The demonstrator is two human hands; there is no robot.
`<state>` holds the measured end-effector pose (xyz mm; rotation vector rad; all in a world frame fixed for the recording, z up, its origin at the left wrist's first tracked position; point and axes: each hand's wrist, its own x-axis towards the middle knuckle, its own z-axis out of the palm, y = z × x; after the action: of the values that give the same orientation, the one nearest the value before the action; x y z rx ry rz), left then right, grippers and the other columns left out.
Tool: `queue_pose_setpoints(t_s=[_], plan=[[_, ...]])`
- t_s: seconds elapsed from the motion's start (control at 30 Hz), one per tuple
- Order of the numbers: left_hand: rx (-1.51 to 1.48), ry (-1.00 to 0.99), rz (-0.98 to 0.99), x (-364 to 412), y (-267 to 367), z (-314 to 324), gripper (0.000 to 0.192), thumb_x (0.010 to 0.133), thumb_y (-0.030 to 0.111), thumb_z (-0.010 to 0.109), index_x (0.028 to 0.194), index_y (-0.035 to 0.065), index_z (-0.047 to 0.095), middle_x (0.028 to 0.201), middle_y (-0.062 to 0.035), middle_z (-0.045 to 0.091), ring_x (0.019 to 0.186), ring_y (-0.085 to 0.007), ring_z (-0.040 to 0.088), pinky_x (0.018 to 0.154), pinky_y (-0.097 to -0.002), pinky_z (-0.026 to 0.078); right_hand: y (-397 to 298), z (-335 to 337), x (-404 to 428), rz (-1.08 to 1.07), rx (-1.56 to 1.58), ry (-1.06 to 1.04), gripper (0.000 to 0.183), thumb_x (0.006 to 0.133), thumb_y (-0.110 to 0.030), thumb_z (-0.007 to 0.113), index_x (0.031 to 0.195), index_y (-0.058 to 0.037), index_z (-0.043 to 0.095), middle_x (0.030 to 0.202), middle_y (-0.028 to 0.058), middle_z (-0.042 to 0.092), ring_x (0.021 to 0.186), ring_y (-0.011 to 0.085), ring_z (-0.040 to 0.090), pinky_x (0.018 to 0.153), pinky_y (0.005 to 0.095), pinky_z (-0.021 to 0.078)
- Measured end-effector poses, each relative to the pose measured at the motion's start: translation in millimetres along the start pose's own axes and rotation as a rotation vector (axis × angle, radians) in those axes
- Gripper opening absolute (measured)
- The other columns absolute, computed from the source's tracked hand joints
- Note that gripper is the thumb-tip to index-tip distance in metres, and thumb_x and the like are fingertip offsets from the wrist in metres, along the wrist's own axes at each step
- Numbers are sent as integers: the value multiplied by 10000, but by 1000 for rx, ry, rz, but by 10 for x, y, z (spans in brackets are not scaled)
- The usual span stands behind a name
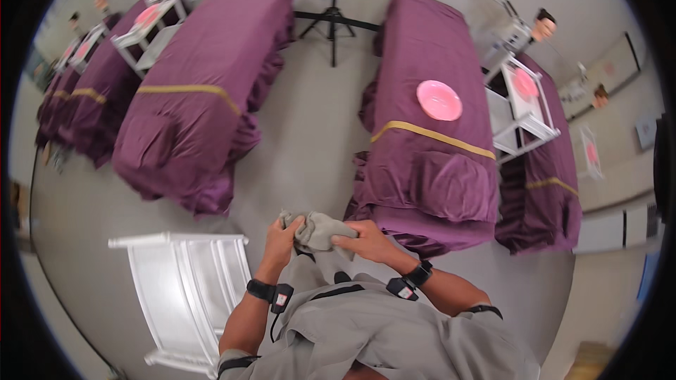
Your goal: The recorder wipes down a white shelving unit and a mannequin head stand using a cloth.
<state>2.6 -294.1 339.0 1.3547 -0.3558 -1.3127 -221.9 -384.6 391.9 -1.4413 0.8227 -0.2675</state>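
Note:
A crumpled grey-green cloth (318, 232) is bunched up in front of my body at waist height. My left hand (283, 237) grips its left end, thumb on top. At the other end my right hand (363, 241) pinches the fabric between thumb and fingers. The folds hide most of the fingertips. Each wrist wears a black strap with a small black box. Beyond my right hand, on a massage bed (422, 53) with a purple cover, rests a round pink basin (439, 100).
A second purple-covered bed (211, 53) stands ahead on the left. White trolleys (520, 105) with pink basins stand beside other beds. A white trolley (185, 285) is close on my left. Between the beds is a black tripod stand (332, 16). Mannequin heads (543, 26) line the sides.

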Motion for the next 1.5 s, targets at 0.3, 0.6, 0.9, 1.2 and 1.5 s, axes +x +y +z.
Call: queue_pose_setpoints(t_s=[0.3, 0.6, 0.9, 1.2, 1.5], plan=[[-134, -295, -199, 956, 546, 278, 310, 1034, 231, 563, 1195, -33, 581, 1112, -118, 684, 983, -221, 670, 871, -348, 538, -159, -123, 1104, -7, 332, 243, 757, 959, -334, 713, 1513, 11, 329, 1218, 60, 619, 1131, 139, 570, 998, 316, 460], [901, -412, 683, 2038, 436, 648, 338, 1043, 239, 452, 1248, -10, 555, 1154, -186, 666, 1047, -305, 655, 909, -382, 508, -35, -496, 1735, 100, 782, 224, 812, 929, -263, 749, 1550, -4, 295, 1256, 63, 613, 1195, 170, 564, 1031, 333, 464], [808, -281, -263, 2457, 605, 265, 512, 1030, 393, 544, 1361, 2, 552, 1168, -128, 698, 1029, -207, 662, 827, -377, 549, 680, -3067, 2062, 54, 905, 614, 233, 911, -79, 711, 1123, -28, 630, 971, 87, 701, 800, 197, 706, 705, 355, 608], [1038, -13, -226, 1967, 244, -328, 486, 958, 406, 616, 1236, 10, 650, 1144, -213, 713, 1041, -335, 696, 914, -405, 537, 1667, -4849, 2092, 256, -243, 520, 712, 845, -350, 785, 1346, 55, 483, 1138, 214, 644, 1045, 317, 638, 1052, 444, 452], [986, 151, -225, 1700, 162, -381, 497, 945, 434, 608, 1227, 28, 665, 1132, -189, 722, 1066, -345, 683, 938, -408, 522, 2559, -5246, 2339, 253, -562, 799, 955, 702, -212, 780, 1461, 161, 337, 1342, 279, 560, 1209, 363, 575, 1031, 386, 461]])
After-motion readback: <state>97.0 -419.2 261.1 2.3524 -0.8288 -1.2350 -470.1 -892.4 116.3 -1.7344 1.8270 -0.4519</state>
